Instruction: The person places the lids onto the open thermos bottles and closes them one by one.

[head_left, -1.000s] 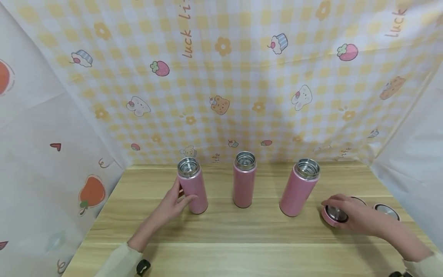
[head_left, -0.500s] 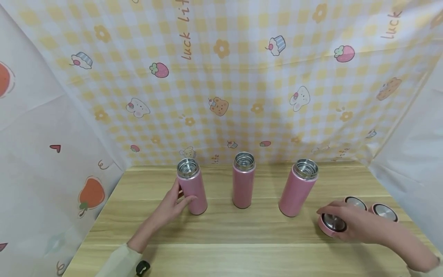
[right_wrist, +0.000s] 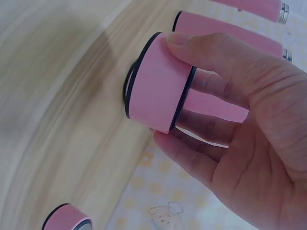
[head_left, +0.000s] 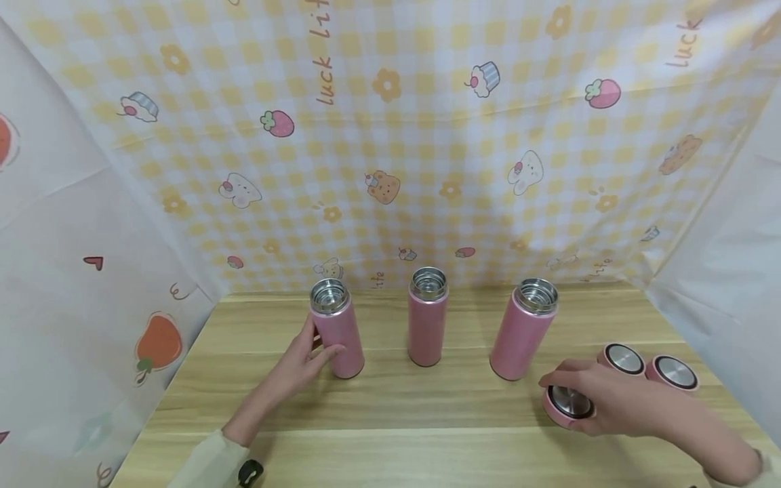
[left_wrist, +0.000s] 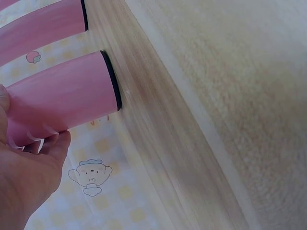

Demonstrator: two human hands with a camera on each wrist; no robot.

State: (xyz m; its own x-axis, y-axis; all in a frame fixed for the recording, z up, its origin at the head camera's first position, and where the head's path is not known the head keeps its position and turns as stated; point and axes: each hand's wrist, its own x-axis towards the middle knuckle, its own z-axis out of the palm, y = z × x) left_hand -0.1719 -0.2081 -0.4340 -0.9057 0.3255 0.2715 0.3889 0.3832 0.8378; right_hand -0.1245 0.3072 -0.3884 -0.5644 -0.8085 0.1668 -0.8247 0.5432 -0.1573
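My left hand (head_left: 300, 362) grips the leftmost pink thermos bottle (head_left: 338, 337), which stands upright without a lid, its steel mouth facing up. In the left wrist view the fingers wrap the side of that bottle (left_wrist: 72, 98). A middle bottle (head_left: 426, 332) and a right bottle (head_left: 520, 342) stand in the same row, both lidless. On the right, my right hand (head_left: 622, 398) holds a round pink bottle lid (head_left: 569, 401) with a steel top. Thumb and fingers pinch the lid's (right_wrist: 156, 86) pink side in the right wrist view; whether it touches the table I cannot tell.
Two more pink lids, one (head_left: 624, 358) beside another (head_left: 675, 372), lie beyond my right hand. A checked yellow cloth (head_left: 390, 149) hangs behind the wooden table (head_left: 415, 454). White printed sheets close off the left and right sides.
My right hand has moved left and nearer to me with the lid, uncovering the two other lids. My left hand keeps its grip on the left bottle.
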